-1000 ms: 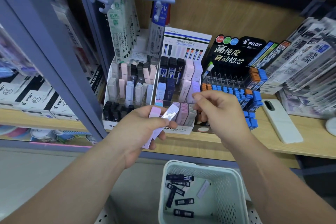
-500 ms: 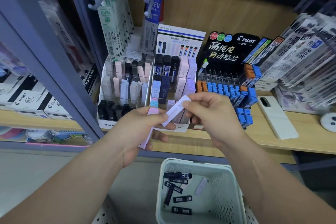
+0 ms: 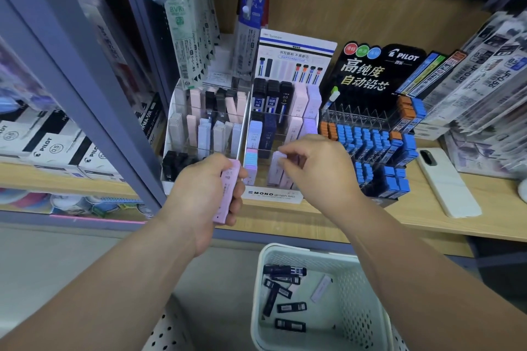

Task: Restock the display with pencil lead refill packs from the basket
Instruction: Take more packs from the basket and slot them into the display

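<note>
My left hand (image 3: pixel 204 196) grips a pink lead refill pack (image 3: pixel 226 191), held upright in front of the clear MONO display (image 3: pixel 271 194). My right hand (image 3: pixel 316 171) pinches the top of a pale lilac refill pack (image 3: pixel 276 169) that stands in the front row of that display, among other pastel packs. Below the shelf a white basket (image 3: pixel 368 322) holds several dark refill packs (image 3: pixel 281 289) and one pale pack (image 3: pixel 321 288).
A black Pilot display (image 3: pixel 373 134) with blue and orange lead cases stands right of the MONO display. A white phone (image 3: pixel 447 182) lies on the wooden shelf (image 3: pixel 413 216). Hanging refill packets (image 3: pixel 188 34) and a grey upright post (image 3: pixel 82 88) are at left.
My right hand took the pale lilac pack from my left hand and moved it forward and down into the display's front row. The left hand keeps the pink pack.
</note>
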Tool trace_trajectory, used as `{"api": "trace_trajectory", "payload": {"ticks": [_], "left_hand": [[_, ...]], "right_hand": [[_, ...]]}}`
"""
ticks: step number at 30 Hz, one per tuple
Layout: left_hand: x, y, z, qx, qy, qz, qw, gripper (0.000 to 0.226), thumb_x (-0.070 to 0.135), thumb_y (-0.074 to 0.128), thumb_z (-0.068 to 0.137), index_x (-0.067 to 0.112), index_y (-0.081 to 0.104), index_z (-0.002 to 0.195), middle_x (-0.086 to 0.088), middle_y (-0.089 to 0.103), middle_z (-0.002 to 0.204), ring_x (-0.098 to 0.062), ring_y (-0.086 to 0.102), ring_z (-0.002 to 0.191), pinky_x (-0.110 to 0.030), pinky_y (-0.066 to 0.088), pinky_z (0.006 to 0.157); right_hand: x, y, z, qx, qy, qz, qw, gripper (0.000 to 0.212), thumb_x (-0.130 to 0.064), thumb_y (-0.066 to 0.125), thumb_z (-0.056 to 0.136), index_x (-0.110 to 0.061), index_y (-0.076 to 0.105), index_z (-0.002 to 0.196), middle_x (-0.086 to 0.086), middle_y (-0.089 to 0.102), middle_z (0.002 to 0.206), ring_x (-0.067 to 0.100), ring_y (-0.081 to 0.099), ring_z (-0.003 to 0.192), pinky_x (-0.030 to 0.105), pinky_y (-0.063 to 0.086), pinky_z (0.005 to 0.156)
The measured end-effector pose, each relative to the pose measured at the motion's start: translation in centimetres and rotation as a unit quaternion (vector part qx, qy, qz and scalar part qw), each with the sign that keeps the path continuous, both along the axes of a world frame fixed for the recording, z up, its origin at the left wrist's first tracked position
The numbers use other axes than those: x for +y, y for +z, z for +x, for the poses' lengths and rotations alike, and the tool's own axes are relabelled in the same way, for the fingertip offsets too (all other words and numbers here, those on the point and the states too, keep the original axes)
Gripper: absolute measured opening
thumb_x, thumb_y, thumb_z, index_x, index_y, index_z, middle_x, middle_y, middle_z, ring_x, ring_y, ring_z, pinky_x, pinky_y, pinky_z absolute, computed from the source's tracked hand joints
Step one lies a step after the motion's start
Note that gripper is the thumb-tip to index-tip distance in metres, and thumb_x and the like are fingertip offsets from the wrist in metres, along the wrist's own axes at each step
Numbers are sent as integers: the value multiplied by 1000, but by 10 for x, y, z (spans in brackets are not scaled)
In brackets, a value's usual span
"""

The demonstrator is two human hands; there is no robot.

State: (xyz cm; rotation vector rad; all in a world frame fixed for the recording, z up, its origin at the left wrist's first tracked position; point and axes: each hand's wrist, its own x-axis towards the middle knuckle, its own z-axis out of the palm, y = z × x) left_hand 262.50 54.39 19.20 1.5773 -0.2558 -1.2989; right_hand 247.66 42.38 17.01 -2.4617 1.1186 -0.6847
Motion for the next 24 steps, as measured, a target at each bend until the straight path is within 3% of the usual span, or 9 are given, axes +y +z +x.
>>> {"api": "trace_trajectory", "payload": {"ticks": [5,10,17,21,24], "left_hand": [[-2,-2,0,4,-3,-22,1000,29,24,47,98,11,73,91,-5,58,59,-19,49,44,-25,40,42],[-2,-3,-2,-14,-16,-22,1000,27,26,48,99,12,72,101,-6,57,61,-21,46,44,-25,41,45],[-2,-1,-5,-11,21,-16,1000,26,20,44,95,8,66,86,-9,59,55,-21,42,44,-25,35,43],[-3,-2,-5,-11,14,-35,999,23,18,44,98,10,66,97,-10,64,61,-21,51,46,-28,41,46],[-2,-2,-6,-33,-21,-51,998,16,19,50,100,18,66,99,-10,70,68,-20,59,51,-29,47,51]], "right_hand": [[3,-3,4,-1,-4,-17,1000,16,-20,76,83,-21,79,99,-6,69,84,16,63,78,37,56,71],[4,-4,2,-9,-14,-10,1000,17,-23,73,86,-21,78,102,-7,71,86,10,59,77,35,55,75],[4,-11,-1,12,18,-67,998,10,-22,73,86,-16,79,91,-3,70,80,21,63,83,39,56,70],[6,-17,0,27,9,-105,994,4,-15,75,83,-15,79,83,-1,66,80,24,62,84,36,55,64],[8,-15,0,14,-3,-96,995,6,-18,75,83,-16,79,88,-5,65,82,18,61,82,31,53,65]]}}
